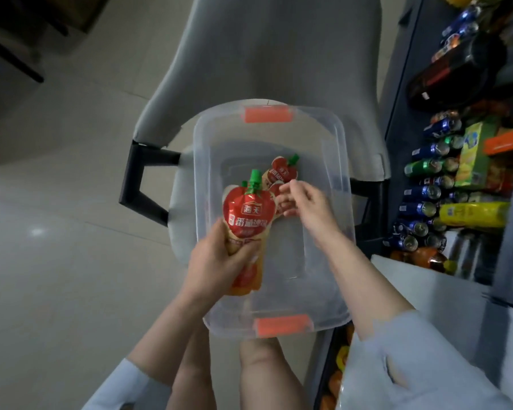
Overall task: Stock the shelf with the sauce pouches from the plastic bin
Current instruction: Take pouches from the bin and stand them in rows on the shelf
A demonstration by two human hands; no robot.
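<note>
A clear plastic bin [332,161] with orange clips sits on a grey chair. My left hand [216,261] grips a bunch of red tomato-sauce pouches [248,214] with green caps, held upright over the bin's left side. Inside the bin lie more pouches [282,171], one with its cap pointing up-right. My right hand [301,202] reaches down onto a pouch half hidden beneath it, fingers apart and touching it; whether it grips is unclear. The shelf [456,179] stands at the right.
The shelf holds rows of blue and green cans [424,199], dark bottles [450,69], yellow and green boxes [474,158] and a yellow pack [474,214]. The chair's black armrest [139,184] juts out left of the bin. Tiled floor lies to the left.
</note>
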